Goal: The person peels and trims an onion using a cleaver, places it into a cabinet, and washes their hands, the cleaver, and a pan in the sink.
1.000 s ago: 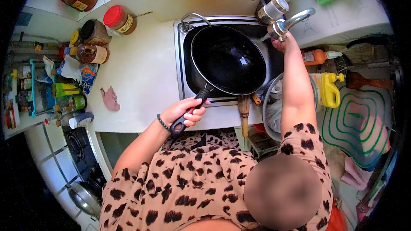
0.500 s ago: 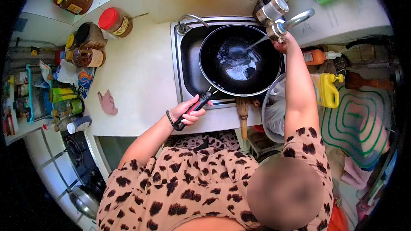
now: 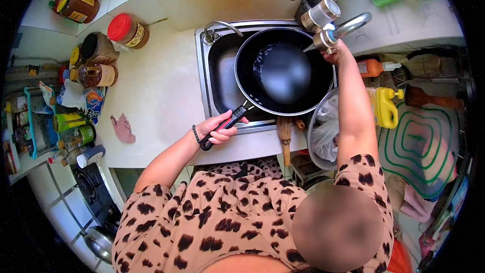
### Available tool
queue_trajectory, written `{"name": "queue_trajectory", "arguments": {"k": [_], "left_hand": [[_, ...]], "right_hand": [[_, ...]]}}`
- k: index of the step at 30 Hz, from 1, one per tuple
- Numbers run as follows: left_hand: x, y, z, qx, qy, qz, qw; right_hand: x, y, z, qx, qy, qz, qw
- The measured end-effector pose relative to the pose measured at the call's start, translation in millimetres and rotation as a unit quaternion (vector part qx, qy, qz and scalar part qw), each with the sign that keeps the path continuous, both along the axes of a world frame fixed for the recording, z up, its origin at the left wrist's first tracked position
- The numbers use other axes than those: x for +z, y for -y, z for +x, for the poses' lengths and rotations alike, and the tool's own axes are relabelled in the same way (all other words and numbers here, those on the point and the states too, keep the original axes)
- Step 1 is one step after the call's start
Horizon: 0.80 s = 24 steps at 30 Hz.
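My left hand (image 3: 220,128) is wrapped round the black handle (image 3: 234,120) of a wok (image 3: 321,81). The wok rests over the right part of a steel sink (image 3: 218,78), its handle towards me. My right hand (image 3: 333,54) is at the faucet (image 3: 352,24), fingers curled against the faucet's body just above the wok's right rim. Part of those fingers is hidden behind the faucet. A short bit of water shows at the spout; a blurred patch covers the middle of the wok's inside.
Jars (image 3: 129,30) and bottles (image 3: 98,75) line the counter's left side. A pink cloth-like scrap (image 3: 123,128) lies on the counter (image 3: 151,91). Below the wok hang a brush (image 3: 284,134) and a bowl with clear plastic (image 3: 323,136). A yellow jug (image 3: 386,108) stands at right.
The long water stream into the wok now shows only as a short bit at the spout. The wok's handle end has shifted slightly up and left with my left hand.
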<state>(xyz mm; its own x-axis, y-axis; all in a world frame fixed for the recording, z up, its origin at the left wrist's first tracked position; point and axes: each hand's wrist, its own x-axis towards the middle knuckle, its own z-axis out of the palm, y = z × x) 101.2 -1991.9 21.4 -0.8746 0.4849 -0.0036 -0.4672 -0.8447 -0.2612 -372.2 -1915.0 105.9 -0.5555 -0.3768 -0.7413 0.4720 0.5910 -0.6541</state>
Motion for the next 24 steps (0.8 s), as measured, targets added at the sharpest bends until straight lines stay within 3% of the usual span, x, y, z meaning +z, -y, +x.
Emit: {"name": "queue_trajectory", "arguments": {"k": [3,5,9,11,24], "left_hand": [[-0.1,7.4,11.7,-0.008,0.002,-0.015,1.000],[9.4,10.4,17.2,-0.029,0.031,-0.054,0.998],[6.5,14.6,15.3,-0.035,0.033,-0.072,0.996],[9.9,17.3,21.1,-0.029,0.032,-0.101,0.994],[16.3,25.0,42.5,-0.032,0.062,-0.133,0.989]], "right_hand": [[0.9,0.7,5.6,-0.014,0.007,-0.038,0.999],[6.1,-0.9,13.5,-0.081,-0.011,-0.048,0.996],[28.9,2.6,35.4,-0.084,-0.036,-0.051,0.994],[8.1,-6.2,8.0,-0.024,0.011,-0.022,0.999],[17.2,-7.2,16.2,-0.055,0.025,-0.052,0.997]]}}
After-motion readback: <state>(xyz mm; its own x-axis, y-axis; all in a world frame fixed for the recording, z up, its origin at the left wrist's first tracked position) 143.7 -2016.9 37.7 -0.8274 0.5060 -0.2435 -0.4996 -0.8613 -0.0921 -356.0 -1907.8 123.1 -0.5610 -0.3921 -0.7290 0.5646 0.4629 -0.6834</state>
